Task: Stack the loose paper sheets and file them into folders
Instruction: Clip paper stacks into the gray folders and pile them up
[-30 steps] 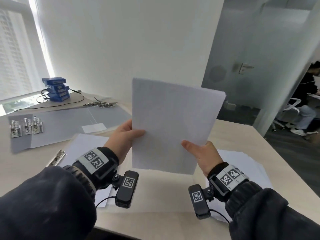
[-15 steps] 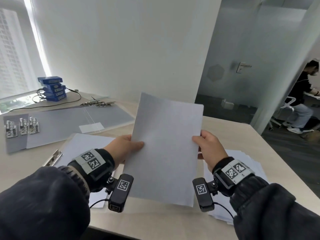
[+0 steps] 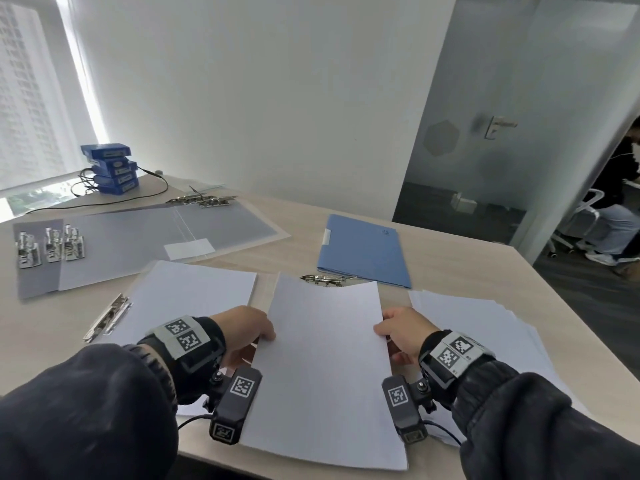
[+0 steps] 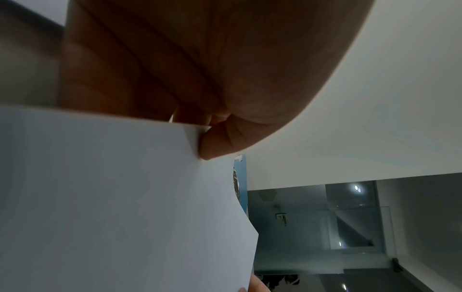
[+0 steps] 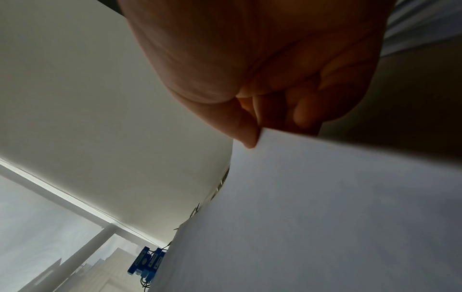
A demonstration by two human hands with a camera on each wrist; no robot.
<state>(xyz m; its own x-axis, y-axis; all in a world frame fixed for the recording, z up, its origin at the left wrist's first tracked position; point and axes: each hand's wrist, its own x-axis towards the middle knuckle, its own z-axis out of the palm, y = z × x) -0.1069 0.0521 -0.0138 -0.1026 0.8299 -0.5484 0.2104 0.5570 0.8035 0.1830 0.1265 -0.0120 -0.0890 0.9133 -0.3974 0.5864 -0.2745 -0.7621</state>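
Dark, thick sleeves (image 3: 86,403) are covering both arms. Grey wristbands (image 3: 181,336) are showing square black-and-white markers, and black tagged camera units (image 3: 237,403) are hanging beneath, apparently trailing thin black cables.

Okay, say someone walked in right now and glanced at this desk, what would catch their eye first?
Probably the stack of white sheets front and centre, held by its side edges between the left hand and the right hand. Next, the closed blue folder lying flat just beyond it, and the pile of blue boxes by the window at far left.
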